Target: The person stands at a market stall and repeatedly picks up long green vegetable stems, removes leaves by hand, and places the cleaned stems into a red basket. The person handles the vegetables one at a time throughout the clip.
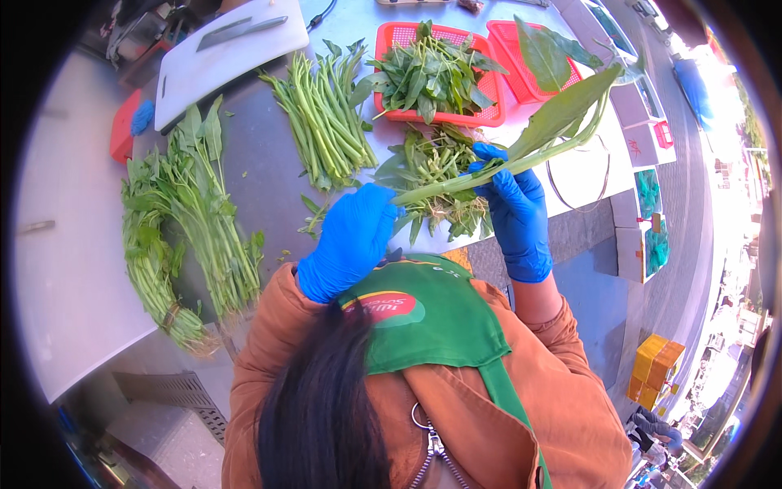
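A long green stalk of water spinach [449, 188] with large leaves stretches between my hands above the table's near edge. My left hand [351, 235], in a blue glove, grips its lower end. Further up the stem, the fingers of my gloved right hand [516, 205] pinch it, with the leafy tip reaching away to the upper right. Beneath the stalk lies a heap of loose leaves and stem scraps [437, 162]. Trimmed stems [327, 116] are stacked to the left of that heap. Picked leaves [427, 76] fill a red plastic basket [440, 119] behind it.
Untrimmed water spinach bunches [208, 232] lie at the left, one tied. A cleaver [235, 32] rests on a white cutting board [195, 73] near a red box [125, 125] and blue scrubber [142, 117]. Another red basket [519, 67] stands at the right; white foam boxes [635, 143] lie beyond the table.
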Motion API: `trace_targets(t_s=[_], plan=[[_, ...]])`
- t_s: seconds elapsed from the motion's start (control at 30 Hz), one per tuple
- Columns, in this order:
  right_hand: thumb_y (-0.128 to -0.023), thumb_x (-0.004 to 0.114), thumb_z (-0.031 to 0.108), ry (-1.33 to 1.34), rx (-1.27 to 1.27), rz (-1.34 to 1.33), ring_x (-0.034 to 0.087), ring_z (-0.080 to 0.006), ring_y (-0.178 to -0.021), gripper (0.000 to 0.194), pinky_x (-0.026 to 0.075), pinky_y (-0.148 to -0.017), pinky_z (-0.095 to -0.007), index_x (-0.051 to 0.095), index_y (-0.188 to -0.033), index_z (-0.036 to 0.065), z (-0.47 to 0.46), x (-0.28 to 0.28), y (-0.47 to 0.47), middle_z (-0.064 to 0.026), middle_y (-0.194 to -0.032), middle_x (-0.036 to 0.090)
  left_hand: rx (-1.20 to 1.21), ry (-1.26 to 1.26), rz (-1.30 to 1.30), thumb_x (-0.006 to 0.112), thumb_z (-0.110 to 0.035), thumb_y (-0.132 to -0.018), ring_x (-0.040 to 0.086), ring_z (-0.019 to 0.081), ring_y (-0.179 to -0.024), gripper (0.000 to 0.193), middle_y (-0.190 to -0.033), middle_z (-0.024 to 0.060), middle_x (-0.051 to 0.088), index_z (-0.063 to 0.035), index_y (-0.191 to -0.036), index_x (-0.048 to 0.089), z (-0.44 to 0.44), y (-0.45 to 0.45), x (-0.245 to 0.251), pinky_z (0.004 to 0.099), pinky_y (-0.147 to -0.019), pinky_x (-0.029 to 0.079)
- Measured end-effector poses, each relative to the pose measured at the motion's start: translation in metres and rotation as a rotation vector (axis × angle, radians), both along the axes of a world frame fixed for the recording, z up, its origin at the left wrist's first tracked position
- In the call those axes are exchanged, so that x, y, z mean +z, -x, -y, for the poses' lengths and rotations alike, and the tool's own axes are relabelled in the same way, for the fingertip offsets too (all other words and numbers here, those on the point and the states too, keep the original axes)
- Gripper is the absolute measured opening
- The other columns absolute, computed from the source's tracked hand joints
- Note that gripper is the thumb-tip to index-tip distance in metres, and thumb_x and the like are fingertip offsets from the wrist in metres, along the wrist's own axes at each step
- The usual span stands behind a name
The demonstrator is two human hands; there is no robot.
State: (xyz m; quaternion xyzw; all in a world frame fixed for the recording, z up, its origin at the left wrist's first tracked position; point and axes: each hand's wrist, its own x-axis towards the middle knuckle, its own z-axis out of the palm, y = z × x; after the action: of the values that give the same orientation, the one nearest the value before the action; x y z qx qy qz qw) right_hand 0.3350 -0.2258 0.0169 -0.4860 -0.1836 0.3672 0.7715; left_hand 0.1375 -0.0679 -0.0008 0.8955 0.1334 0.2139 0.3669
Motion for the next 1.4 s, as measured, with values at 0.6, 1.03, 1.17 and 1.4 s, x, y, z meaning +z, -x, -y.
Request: trace_targets(t_s=[0.6,1.03,1.17,1.4], plan=[[-0.097,0.063,0.019,-0.115,0.077,0.037,0.065,-0.0252,-0.108,0.047,0.051,-0.099,-0.0431,0.050,-0.134,-0.008,0.017,-0.003,-0.035,-0.0174,-0.124,0.064,0.260,-0.143,0.041,0.053,-0.020,-0.104,0.063,0.0178,-0.102,0.033,-0.119,0.0099,0.068,-0.0001,-0.128,0.062,-0.011,-0.010,-0.060,0.0316,-0.095,0.049],[-0.091,0.070,0.018,-0.024,0.313,0.136,0.068,-0.0315,-0.100,0.044,0.054,-0.092,-0.0452,0.057,-0.127,-0.004,0.005,0.009,-0.017,-0.0180,-0.125,0.064,-0.119,0.941,-0.304,0.066,-0.010,-0.094,0.062,0.0092,-0.083,0.016,-0.091,0.0037,0.072,0.0021,-0.102,0.073,-0.013,-0.032,0.016,0.0284,-0.075,0.052],[-0.093,0.068,0.020,0.003,0.293,0.201,0.068,-0.0310,-0.104,0.044,0.052,-0.095,-0.0440,0.058,-0.129,-0.004,0.006,0.002,-0.012,-0.0174,-0.126,0.065,-0.048,0.838,-0.211,0.062,-0.011,-0.095,0.061,0.0092,-0.078,0.016,-0.086,0.0030,0.069,0.0023,-0.096,0.071,-0.005,-0.031,-0.006,0.0274,-0.069,0.052],[-0.093,0.069,0.018,0.056,0.167,0.284,0.067,-0.0264,-0.105,0.039,0.054,-0.093,-0.0418,0.061,-0.124,-0.004,0.008,0.009,-0.026,-0.0175,-0.129,0.063,-0.030,0.987,-0.460,0.065,-0.016,-0.092,0.065,0.0190,-0.078,0.022,-0.087,0.0071,0.068,0.0028,-0.104,0.069,-0.017,-0.022,-0.048,0.0315,-0.075,0.053]])
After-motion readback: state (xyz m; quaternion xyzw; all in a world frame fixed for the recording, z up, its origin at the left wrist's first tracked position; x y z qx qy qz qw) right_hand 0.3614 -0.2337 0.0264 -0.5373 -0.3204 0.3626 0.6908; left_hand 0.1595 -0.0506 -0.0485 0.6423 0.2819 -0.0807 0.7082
